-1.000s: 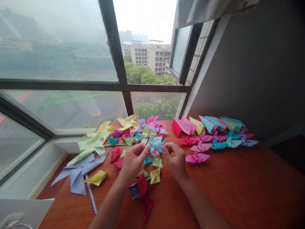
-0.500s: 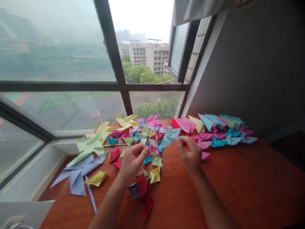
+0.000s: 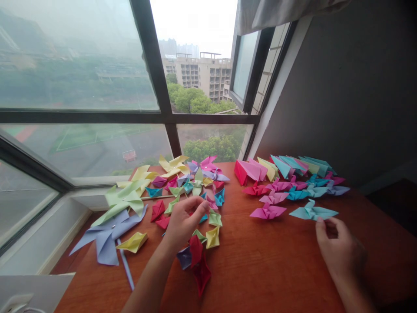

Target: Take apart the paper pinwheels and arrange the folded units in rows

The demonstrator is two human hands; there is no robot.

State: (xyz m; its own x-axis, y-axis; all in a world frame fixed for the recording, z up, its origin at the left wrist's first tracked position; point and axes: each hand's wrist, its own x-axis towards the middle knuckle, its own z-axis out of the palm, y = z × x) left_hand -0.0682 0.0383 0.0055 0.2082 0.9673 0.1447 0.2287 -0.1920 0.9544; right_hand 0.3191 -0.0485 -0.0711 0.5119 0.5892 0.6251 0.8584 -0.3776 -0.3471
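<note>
We pinch the teal pinwheel (image 3: 312, 212) by its near edge in our right hand (image 3: 340, 250), just beside the folded row (image 3: 293, 184); careless release could scatter that row. Left hand (image 3: 182, 221), fingers loosely curled, holds nothing.

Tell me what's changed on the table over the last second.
The right hand carried the light blue folded paper pinwheel from the middle pile rightward and set it on the wooden table, beside the pink folded pinwheel; its fingertips are at the piece's edge. The left hand stayed over the small mixed pieces; the other piles are unmoved.
</note>
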